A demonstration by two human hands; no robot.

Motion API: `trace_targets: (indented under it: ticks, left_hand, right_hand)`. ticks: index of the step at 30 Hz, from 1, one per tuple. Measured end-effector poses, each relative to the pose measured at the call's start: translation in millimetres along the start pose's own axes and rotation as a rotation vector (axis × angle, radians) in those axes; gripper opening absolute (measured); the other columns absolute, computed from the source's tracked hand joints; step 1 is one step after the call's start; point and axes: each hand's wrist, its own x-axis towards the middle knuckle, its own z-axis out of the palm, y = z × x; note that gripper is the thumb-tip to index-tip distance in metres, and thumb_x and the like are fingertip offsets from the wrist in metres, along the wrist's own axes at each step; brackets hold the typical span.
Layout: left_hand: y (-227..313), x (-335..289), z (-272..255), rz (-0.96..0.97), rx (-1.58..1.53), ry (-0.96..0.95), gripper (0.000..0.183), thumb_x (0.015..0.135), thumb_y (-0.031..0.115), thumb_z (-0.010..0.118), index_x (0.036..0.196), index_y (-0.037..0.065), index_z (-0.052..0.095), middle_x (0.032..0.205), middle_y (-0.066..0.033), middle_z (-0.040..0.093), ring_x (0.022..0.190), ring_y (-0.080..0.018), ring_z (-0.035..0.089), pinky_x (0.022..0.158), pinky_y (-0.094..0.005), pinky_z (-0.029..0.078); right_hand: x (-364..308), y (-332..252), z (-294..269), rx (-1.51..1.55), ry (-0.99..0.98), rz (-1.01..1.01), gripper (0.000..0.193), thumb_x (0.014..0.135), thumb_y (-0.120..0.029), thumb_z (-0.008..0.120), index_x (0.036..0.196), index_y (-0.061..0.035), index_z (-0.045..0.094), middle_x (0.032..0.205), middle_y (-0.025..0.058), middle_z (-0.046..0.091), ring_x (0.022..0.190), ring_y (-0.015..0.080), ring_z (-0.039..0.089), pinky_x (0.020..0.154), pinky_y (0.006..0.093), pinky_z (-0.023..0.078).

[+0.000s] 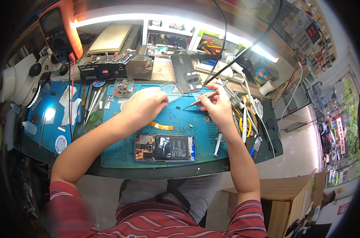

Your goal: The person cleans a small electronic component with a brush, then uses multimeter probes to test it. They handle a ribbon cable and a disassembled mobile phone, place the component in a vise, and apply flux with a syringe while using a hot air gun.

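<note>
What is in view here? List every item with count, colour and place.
Opened phone: one, black and blue, mat front.
Mat: one, teal, bench centre.
Flex cable: one, orange, mid mat.
Tweezers: one, metal, in right hand.
Clear cover: one, transparent, at left hand.
Back panel: one, black, behind mat.
Syringe: one, clear, mat right.
Multimeter: one, orange, upper left.
Parts dish: one, clear, mat rear.
Left hand: one, holding cover.
Right hand: one, gripping tweezers.
</note>
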Motion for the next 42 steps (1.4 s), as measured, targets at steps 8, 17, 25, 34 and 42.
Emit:
trace_targets:
  ticks: [8, 17, 25, 34, 42]
  left_hand:
    - [0, -11, -3, -0.083, -0.016, -0.106, 0.014, 0.088, 0.012, 0.074, 0.1, 0.004, 0.072, 0.095, -0.0114, 0.069, 0.095, -0.0315, 0.068, 0.083, -0.0423, 0.054]
    - [11, -7, 3, -0.057, -0.003, -0.087, 0.025, 0.086, 0.02, 0.078, 0.105, 0.005, 0.072, 0.094, -0.01, 0.069, 0.094, -0.0298, 0.068, 0.08, -0.0412, 0.054]
    - [15, 11, 4, -0.09, -0.008, -0.031, 0.016, 0.088, 0.019, 0.075, 0.094, 0.004, 0.076, 0.09, -0.0119, 0.07, 0.09, -0.0328, 0.068, 0.081, -0.0424, 0.054]
    - [-19, 32, 13, 0.111, 0.183, 0.032, 0.015, 0.089, 0.013, 0.072, 0.1, 0.003, 0.075, 0.094, -0.0136, 0.067, 0.099, -0.0333, 0.065, 0.087, -0.0432, 0.053]
    - [-4, 27, 8, 0.112, 0.097, 0.125, 0.01, 0.089, 0.009, 0.071, 0.096, 0.002, 0.073, 0.093, -0.0126, 0.066, 0.099, -0.0334, 0.065, 0.086, -0.0438, 0.053]
  right_hand:
    - [-4, -3, 23, 0.06, -0.125, -0.018, 0.042, 0.098, -0.009, 0.07, 0.133, 0.0052, 0.049, 0.106, 0.0128, 0.071, 0.095, 0.0189, 0.075, 0.073, 0.0283, 0.063]
    - [-5, -12, 24, 0.137, -0.101, -0.05, 0.038, 0.097, -0.004, 0.069, 0.129, 0.0062, 0.05, 0.106, 0.0152, 0.072, 0.095, 0.0207, 0.076, 0.071, 0.0284, 0.063]
    - [-8, -15, 17, 0.266, -0.051, -0.138, 0.038, 0.098, -0.004, 0.068, 0.129, 0.0061, 0.049, 0.105, 0.0157, 0.072, 0.096, 0.024, 0.076, 0.074, 0.0299, 0.063]
    - [4, 7, 16, 0.08, -0.007, -0.071, 0.036, 0.097, -0.007, 0.07, 0.127, 0.0046, 0.052, 0.105, 0.0157, 0.074, 0.094, 0.02, 0.076, 0.072, 0.0286, 0.062]
    - [0, -3, 8, 0.093, 0.015, -0.068, 0.037, 0.096, -0.007, 0.07, 0.127, 0.0033, 0.053, 0.102, 0.0127, 0.074, 0.092, 0.0181, 0.076, 0.07, 0.0284, 0.062]
